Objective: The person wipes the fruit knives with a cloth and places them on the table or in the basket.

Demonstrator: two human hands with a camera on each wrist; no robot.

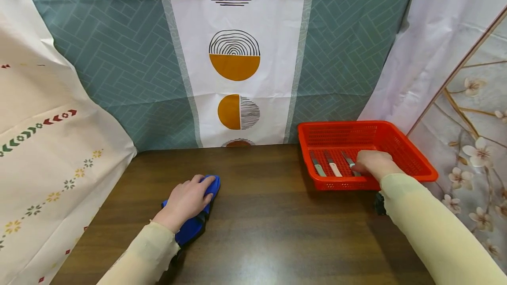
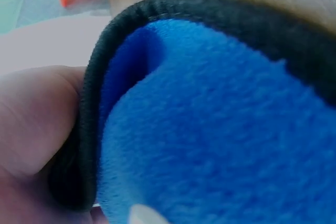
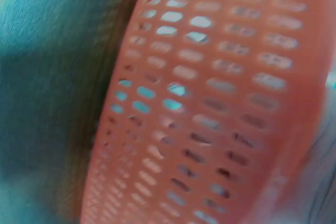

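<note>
My left hand lies over a folded blue cloth with dark edging on the table, its fingers and thumb gripping it. Close up in the left wrist view, the fuzzy blue fabric is bent between the thumb side and a fingertip. My right hand reaches over the near wall of a red plastic basket. Its fingertips pinch the handle of a small knife. Left of it lie a pink-handled knife and a green-handled knife. The right wrist view shows the basket's slotted wall, not the fingers.
The basket stands at the back right of the brown wooden table. A patterned green and white curtain hangs behind the table. More patterned cloth hangs at the left and right sides. A small dark object shows beneath the right wrist.
</note>
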